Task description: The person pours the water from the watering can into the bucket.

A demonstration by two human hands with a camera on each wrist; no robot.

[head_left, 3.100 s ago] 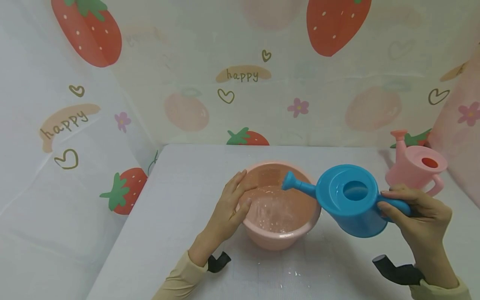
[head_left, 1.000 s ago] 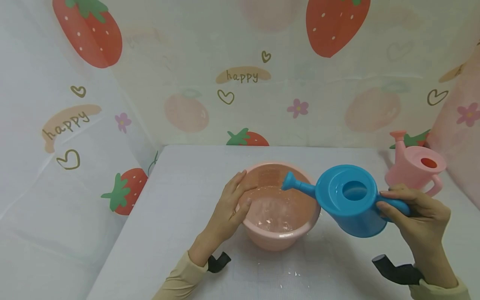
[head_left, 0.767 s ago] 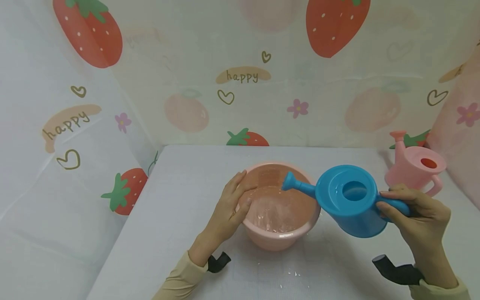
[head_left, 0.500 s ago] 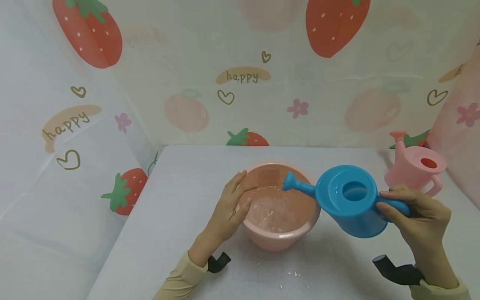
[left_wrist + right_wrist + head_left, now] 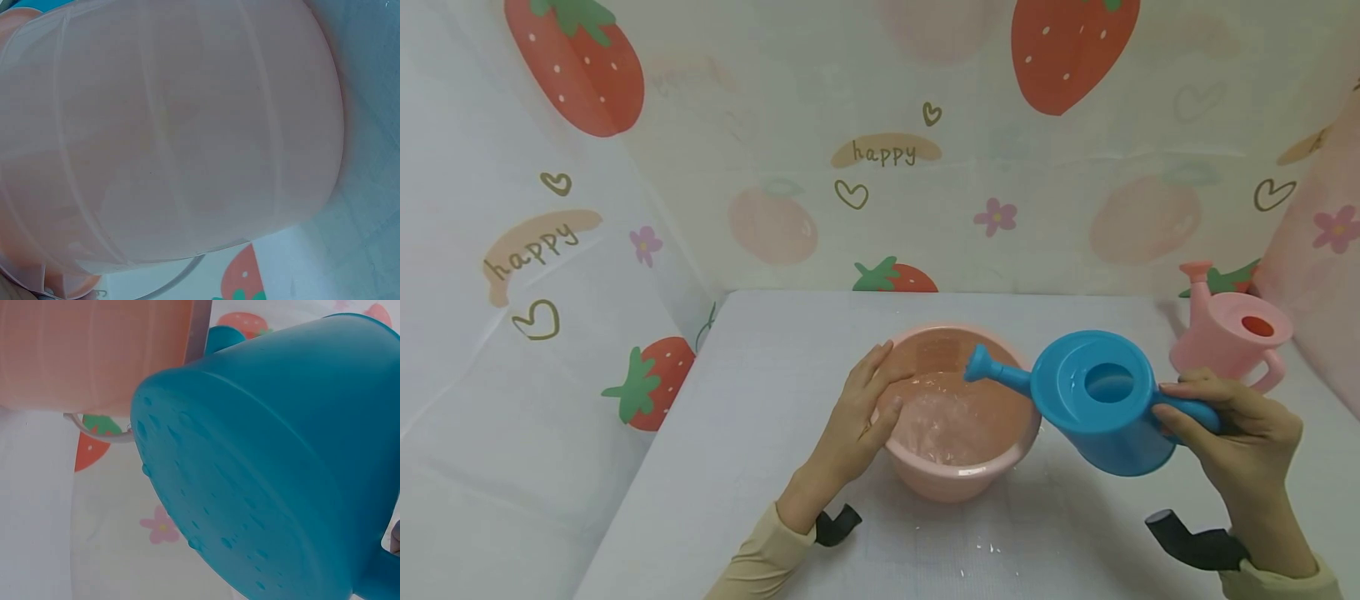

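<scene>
A pink plastic bucket stands on the white table with water in it, its surface rippled. My left hand holds its left rim, fingers and thumb reaching over the edge. My right hand grips the handle of a blue watering can. The can is raised and tilted towards the bucket, its sprinkler head over the bucket's opening. Wet drops cling to the can's bottom in the right wrist view. The left wrist view is mostly the bucket's ribbed outer wall.
Behind my right hand stands a pink watering can at the table's right side. Water drops lie on the tabletop in front of the bucket. Printed curtains with strawberries enclose the back and sides. A bail handle hangs by the bucket.
The ripples and glints on the water in the bucket keep shifting. Both hands, the bucket and the blue watering can stay almost exactly where they were.
</scene>
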